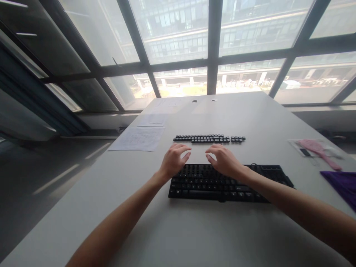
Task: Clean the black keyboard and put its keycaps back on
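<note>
A black keyboard [205, 194] lies on the white table in front of me, and its upper rows look bare of keycaps. Beyond it, loose black keycaps [208, 138] stand in lined-up rows, with a smaller group [238, 139] at their right end. My left hand [175, 157] hovers over the keyboard's upper left edge, thumb and fingers apart and nothing between them. Over the upper middle of the keyboard is my right hand [222, 158], likewise open, its fingers curved towards the left hand. My right forearm hides part of the keyboard's right side.
Printed paper sheets [136, 139] lie along the table's left edge. On the right are a pink hairbrush-like object [317, 149], a small black item [305, 152] and a purple cloth [338, 185]. Large windows rise beyond the white table [150, 230].
</note>
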Action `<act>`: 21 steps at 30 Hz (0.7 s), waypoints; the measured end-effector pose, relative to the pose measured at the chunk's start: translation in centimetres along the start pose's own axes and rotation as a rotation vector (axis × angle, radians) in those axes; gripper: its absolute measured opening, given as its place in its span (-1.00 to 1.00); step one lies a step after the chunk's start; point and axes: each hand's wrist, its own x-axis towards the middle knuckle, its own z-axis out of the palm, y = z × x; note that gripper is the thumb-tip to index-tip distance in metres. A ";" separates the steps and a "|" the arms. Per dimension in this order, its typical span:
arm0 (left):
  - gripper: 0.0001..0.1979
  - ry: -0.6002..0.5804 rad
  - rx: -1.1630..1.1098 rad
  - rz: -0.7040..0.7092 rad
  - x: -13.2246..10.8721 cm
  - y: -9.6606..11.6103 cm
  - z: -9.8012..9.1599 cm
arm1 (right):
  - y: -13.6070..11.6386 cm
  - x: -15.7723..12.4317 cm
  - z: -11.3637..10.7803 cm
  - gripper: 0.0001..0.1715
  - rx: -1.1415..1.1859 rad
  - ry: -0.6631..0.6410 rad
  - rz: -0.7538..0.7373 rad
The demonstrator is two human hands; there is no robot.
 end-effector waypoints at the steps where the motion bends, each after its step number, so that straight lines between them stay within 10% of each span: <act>1: -0.82 -0.005 0.027 -0.012 1.2 -1.1 0.6 | 0.7 1.1 0.3 -0.79 -0.037 -0.005 0.013; 7: -0.78 -0.098 0.259 -0.068 5.8 -5.4 4.1 | 3.0 6.8 2.6 -0.75 -0.252 -0.062 -0.028; 21: -0.86 -0.131 0.193 -0.040 6.0 -6.2 5.8 | 4.2 9.1 5.2 -0.80 -0.305 -0.071 -0.211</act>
